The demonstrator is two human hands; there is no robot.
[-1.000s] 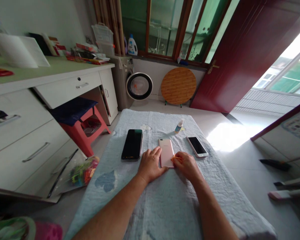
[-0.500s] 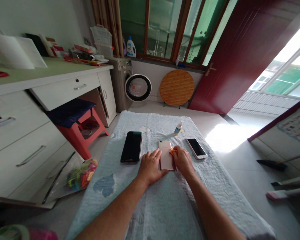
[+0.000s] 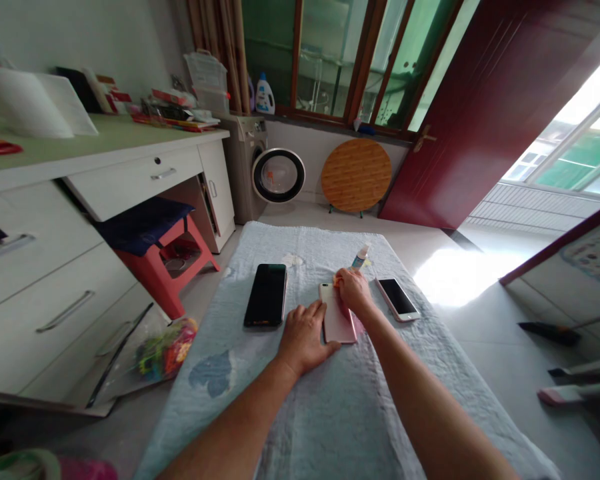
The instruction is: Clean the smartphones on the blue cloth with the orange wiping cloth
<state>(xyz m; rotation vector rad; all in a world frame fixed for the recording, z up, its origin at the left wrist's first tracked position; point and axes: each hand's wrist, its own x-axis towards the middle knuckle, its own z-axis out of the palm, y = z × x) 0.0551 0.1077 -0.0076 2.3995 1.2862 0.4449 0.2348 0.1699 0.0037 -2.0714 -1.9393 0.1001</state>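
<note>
A pink smartphone (image 3: 341,323) lies back up on the cloth-covered table. My left hand (image 3: 304,333) grips it, fingertips along its left side and thumb by its bottom edge. Bunched in my right hand (image 3: 355,289) is an orange cloth (image 3: 337,281), pressed at the phone's top right corner; the fingers cover most of it. To the left lies a large black phone (image 3: 266,295), screen up. On the right rests a white phone (image 3: 397,299) with a dark screen. Just beyond my right hand stands a small spray bottle (image 3: 361,256) with a white top.
A pale blue quilted cloth (image 3: 325,413) covers the table. At left are a red stool (image 3: 167,267), a white desk (image 3: 130,177) and a plastic bag of colourful things (image 3: 163,353). Behind stand a washing machine (image 3: 245,167) with its door open and a round wooden board (image 3: 356,175).
My right hand has slid the orange cloth up from the pink phone's right side to its top right corner. My left hand stays at the phone's left side.
</note>
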